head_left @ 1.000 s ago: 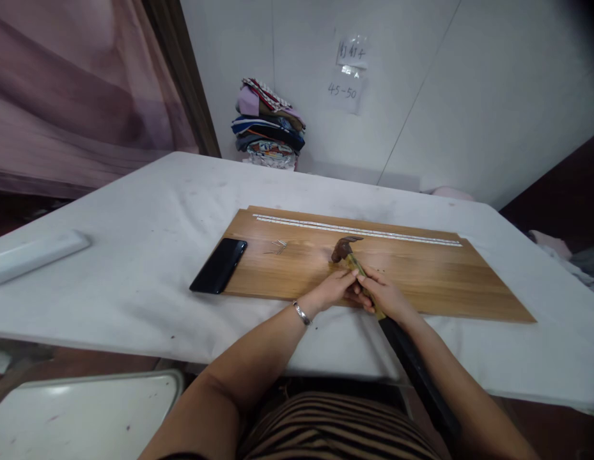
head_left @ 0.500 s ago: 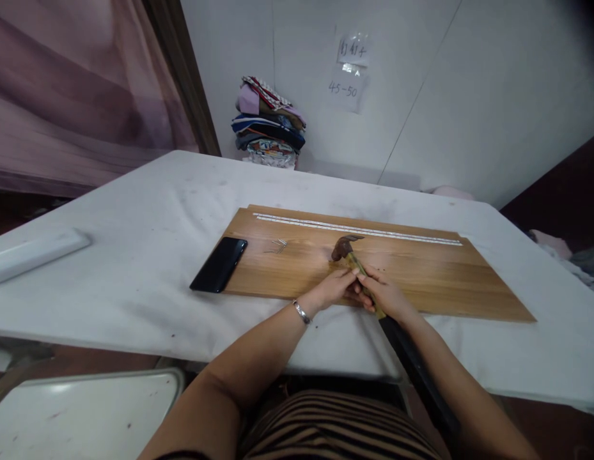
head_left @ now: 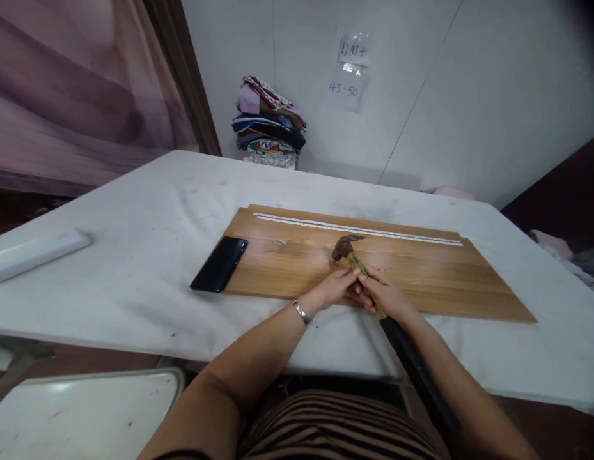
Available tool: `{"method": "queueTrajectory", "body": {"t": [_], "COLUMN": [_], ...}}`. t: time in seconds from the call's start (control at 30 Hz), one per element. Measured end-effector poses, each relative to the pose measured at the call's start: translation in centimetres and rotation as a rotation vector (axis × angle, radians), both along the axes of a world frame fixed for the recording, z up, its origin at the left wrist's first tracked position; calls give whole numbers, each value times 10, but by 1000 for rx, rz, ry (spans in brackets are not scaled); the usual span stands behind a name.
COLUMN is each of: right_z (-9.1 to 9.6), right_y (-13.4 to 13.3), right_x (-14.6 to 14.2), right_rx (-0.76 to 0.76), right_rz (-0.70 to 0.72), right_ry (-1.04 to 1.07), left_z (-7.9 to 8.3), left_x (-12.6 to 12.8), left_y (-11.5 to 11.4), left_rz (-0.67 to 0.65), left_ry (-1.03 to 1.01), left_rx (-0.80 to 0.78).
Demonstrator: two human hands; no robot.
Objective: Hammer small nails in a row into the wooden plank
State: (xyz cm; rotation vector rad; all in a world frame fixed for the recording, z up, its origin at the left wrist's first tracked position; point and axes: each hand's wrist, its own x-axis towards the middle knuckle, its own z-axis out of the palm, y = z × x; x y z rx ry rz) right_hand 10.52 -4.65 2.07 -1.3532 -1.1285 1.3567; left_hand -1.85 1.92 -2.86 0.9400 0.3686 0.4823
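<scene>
Reaching down past my striped shirt [head_left: 339,428], my left arm [head_left: 263,351] and right arm [head_left: 454,375] angle inward, a bracelet [head_left: 302,312] on the left wrist. A stool [head_left: 85,415] sits low at my left, cut off by the edge of view. My right hand [head_left: 387,297] and left hand [head_left: 334,287] meet over the near side of the board [head_left: 450,281], closed together on the yellow neck of the hammer [head_left: 403,350], thumbs on top, nearly tip to tip. My fingers curl underneath, mostly hidden, so I can't make out how the two share the hold. The hammer slants away from me, its black handle beside my right arm, its head over the board; whether it touches the wood I can't tell. Left of it are some nails [head_left: 281,243], too small to count, then a phone [head_left: 220,265]. Beyond, white strips [head_left: 316,223] run along the board's far side, markings illegible. Past the table [head_left: 148,255], folded cloth [head_left: 270,124] is piled before the wall [head_left: 421,128]
</scene>
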Motion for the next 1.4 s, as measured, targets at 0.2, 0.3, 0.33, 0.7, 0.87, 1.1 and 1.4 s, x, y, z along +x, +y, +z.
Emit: {"method": "queueTrajectory", "body": {"t": [0.2, 0.3, 0.33, 0.7, 0.87, 1.1, 1.4], "right_z": [0, 1, 1, 1, -1, -1, -2], "right_y": [0, 0, 0, 0, 0, 0, 0], "right_x": [0, 0, -1, 0, 1, 1, 1], "right_rx": [13, 0, -4, 9, 17, 9, 12], "right_rz": [1, 6, 5, 0, 12, 13, 4], "right_ry": [-5, 3, -2, -10, 2, 3, 2], "left_z": [1, 0, -1, 1, 1, 3, 3], "left_x": [0, 1, 1, 0, -1, 0, 0], "left_y": [0, 1, 1, 0, 0, -1, -1], "left_rz": [-12, -9, -14, -5, -12, -11, -7], "left_ry": [2, -1, -2, 11, 13, 4, 18], "left_rx": [-4, -7, -10, 2, 1, 7, 6]}}
